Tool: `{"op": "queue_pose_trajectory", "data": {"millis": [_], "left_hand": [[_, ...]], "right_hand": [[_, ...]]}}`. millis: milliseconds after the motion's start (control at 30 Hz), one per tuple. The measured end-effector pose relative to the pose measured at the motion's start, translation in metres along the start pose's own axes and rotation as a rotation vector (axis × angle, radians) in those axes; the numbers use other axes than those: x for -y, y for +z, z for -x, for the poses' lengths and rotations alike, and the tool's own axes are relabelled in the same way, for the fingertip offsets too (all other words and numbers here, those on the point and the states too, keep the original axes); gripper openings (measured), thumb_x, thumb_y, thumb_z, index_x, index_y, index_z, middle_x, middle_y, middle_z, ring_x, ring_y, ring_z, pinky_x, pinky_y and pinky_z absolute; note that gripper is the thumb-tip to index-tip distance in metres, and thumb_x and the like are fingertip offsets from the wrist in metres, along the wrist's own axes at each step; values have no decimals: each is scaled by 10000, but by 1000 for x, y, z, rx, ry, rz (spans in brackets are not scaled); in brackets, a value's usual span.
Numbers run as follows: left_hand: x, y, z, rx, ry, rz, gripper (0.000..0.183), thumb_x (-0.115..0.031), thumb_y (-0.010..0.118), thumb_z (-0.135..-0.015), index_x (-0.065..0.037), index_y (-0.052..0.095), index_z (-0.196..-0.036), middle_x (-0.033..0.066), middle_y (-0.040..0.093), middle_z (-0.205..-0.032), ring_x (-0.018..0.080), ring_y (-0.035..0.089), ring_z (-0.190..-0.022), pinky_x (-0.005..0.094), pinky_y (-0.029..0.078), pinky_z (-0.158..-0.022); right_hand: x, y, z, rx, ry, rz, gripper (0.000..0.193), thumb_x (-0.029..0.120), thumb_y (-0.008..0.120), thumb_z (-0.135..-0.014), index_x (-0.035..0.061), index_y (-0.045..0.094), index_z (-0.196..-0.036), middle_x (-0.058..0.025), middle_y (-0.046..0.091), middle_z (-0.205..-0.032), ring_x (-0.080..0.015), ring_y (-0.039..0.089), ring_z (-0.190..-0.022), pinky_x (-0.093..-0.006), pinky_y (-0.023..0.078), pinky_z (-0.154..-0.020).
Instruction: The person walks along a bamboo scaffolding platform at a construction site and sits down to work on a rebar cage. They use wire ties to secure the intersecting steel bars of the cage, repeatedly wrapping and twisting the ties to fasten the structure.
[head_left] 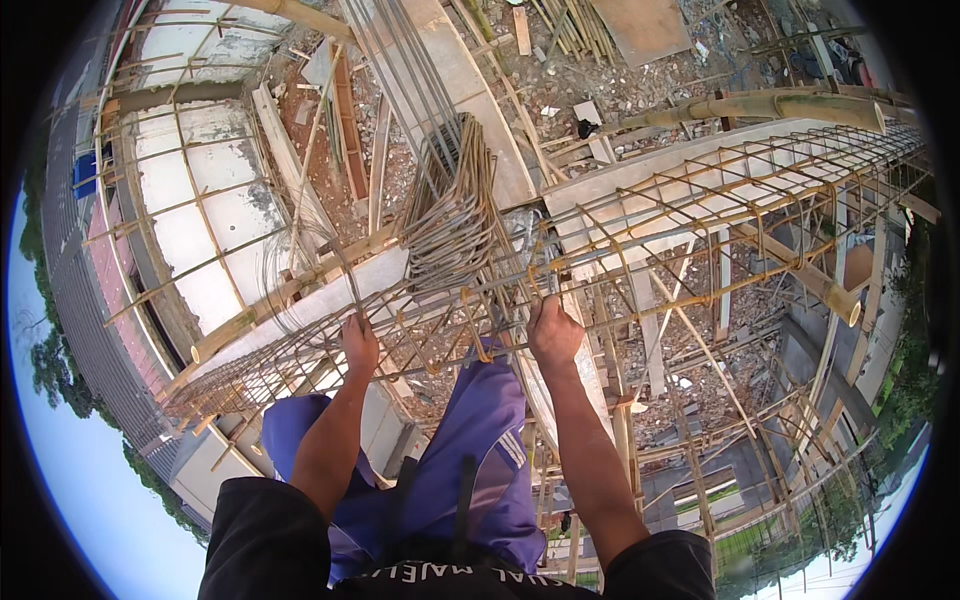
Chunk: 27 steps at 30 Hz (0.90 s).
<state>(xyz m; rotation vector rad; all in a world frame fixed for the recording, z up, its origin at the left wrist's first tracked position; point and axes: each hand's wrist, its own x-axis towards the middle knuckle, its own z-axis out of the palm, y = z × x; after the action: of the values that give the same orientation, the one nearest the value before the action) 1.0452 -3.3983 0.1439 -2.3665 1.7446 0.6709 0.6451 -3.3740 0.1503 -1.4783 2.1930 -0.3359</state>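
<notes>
My left hand [361, 345] is closed around a bundle of thin grey tie wire [345, 270], whose loose loops fan out to the upper left. Just below it runs a rusty rebar cage [270, 350], which reaches to the far left. My right hand [555, 332] makes a fist at the right-hand rebar cage [690, 225], beside its near end; what the fingers hold is hidden. Between and beyond my hands, a dense stack of bent rebar ends [455, 240] crowds the junction, with long straight bars [400, 80] running away from it.
Pale formwork boards [480, 120] edge the beams. Bamboo poles [790, 108] cross at the right, one with its cut end [845, 308] toward me. Rubble and timber lie far below, seen through the bars. A white panel [195, 190] under a rebar grid is at the left.
</notes>
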Motion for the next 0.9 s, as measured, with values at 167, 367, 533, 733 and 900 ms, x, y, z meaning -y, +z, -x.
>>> {"op": "queue_pose_trajectory", "data": {"millis": [167,367,533,733,900], "left_hand": [[11,7,0,-71,-85,106,229,-177,558,-994,19,665,-1046,231,669,-924,443,623,-901,519,461,-811],[4,25,-8,-221,-128,-6,278,-236,590,-964,23,689,-956,264,681,-859,476,628,-822,539,461,-748],[9,26,-17,-233,-133,-29,329,-257,550,-996,38,694,-1023,285,681,-898,489,628,-859,532,464,-776],[-4,14,-13,-233,0,-55,354,-239,557,-990,73,693,-1086,287,695,-1004,479,640,-916,498,471,-812],[1,3,-29,-66,-38,-149,413,-257,525,-1020,82,693,-1186,274,728,-1047,422,672,-1004,467,466,-913]], "right_hand": [[0,1,0,-69,-13,-29,295,295,652,-957,120,487,-786,-81,625,-606,-282,653,-504,-420,532,-459],[-8,6,1,-117,-9,-7,286,290,688,-918,137,499,-767,-47,621,-617,-241,665,-529,-400,546,-460],[-9,8,-3,-156,-31,-52,288,304,661,-943,134,502,-774,-43,605,-612,-239,671,-540,-389,543,-467],[-12,12,5,-113,-20,-106,233,247,633,-925,128,496,-779,-65,627,-624,-245,685,-566,-385,544,-475],[-11,8,4,-153,11,-141,165,180,640,-836,120,507,-760,-52,605,-596,-203,662,-524,-351,520,-473]]}}
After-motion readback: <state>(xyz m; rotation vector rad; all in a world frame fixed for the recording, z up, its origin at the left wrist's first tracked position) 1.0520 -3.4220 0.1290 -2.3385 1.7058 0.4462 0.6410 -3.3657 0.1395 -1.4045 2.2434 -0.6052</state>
